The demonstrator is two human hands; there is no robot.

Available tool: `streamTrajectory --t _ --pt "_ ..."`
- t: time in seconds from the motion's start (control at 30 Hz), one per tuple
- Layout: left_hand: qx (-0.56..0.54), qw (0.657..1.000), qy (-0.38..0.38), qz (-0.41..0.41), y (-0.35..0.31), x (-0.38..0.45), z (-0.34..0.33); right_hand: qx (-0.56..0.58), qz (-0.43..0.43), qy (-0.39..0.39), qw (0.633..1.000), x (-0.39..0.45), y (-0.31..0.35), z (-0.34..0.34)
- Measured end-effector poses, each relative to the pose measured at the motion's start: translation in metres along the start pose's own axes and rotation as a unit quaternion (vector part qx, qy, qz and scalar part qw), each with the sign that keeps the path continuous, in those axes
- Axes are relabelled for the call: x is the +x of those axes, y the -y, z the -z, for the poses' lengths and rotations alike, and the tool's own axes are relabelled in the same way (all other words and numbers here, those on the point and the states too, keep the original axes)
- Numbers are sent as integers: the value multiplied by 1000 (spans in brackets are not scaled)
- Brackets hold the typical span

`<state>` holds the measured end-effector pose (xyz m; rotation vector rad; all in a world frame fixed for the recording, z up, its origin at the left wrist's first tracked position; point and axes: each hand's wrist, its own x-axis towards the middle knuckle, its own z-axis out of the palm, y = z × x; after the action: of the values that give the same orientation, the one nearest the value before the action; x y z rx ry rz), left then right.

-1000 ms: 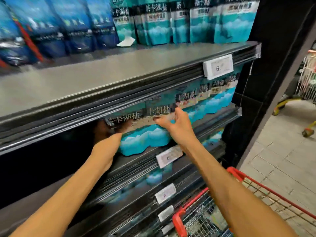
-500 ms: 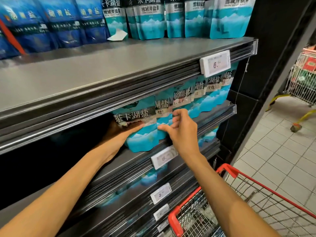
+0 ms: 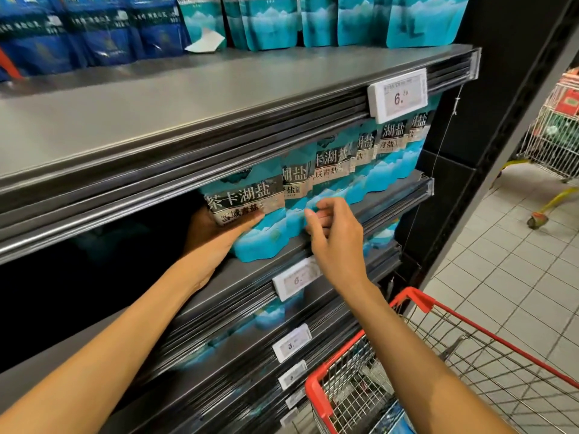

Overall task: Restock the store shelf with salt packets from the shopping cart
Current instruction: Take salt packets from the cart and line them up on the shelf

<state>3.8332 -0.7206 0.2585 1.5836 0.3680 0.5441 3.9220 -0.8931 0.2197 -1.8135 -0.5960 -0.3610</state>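
A row of teal salt packets [image 3: 388,158] stands on the middle shelf [image 3: 391,208]. The leftmost salt packet [image 3: 260,239] stands upright at the row's end. My left hand [image 3: 213,239] holds it from the left, thumb laid across its front label and fingers hidden behind it. At the packet just to its right is my right hand [image 3: 335,242], fingers curled against the fronts, with nothing visibly in it. The red-rimmed shopping cart [image 3: 416,300] is at the lower right, with a blue packet [image 3: 391,418] showing through its wire.
Left of the row the shelf is a dark gap [image 3: 109,261]. The upper shelf [image 3: 219,98] juts out overhead with a price tag [image 3: 397,95]. Another tag [image 3: 296,278] sits below my right hand. A second cart [image 3: 557,136] stands on the tiled floor, far right.
The leftmost packet has been stood upright and snug against the row. My right hand has drawn back slightly from the packet fronts, fingers more curled. My left hand stays on the packet.
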Motion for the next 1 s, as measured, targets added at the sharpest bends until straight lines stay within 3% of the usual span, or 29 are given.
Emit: streamTrajectory --t 0.27,0.47,0.57,0.63,0.7,0.77,0.83,1.0 --pt "-3 999 34 22 0 -5 -2 -10 12 -78 997 -8 -2 17" --pt "-42 999 1 34 0 -12 4 27 -15 -65 997 -24 -19 41" --pt "5 995 -94 9 0 -23 5 25 -28 -61 997 -34 -28 48" --pt "71 976 -192 -75 2 -36 9 27 -34 -59 997 -40 -34 53" --pt "34 955 -240 -172 5 -53 12 35 -43 -58 997 -47 -41 61" --pt "9 955 -190 -229 7 -74 10 37 -63 -61 995 -55 -50 72" --pt "14 970 -55 -237 13 -96 -4 34 -101 -69 992 -65 -63 84" --pt "33 983 174 -50 55 -136 -75 -25 -181 -119 976 -106 -108 119"
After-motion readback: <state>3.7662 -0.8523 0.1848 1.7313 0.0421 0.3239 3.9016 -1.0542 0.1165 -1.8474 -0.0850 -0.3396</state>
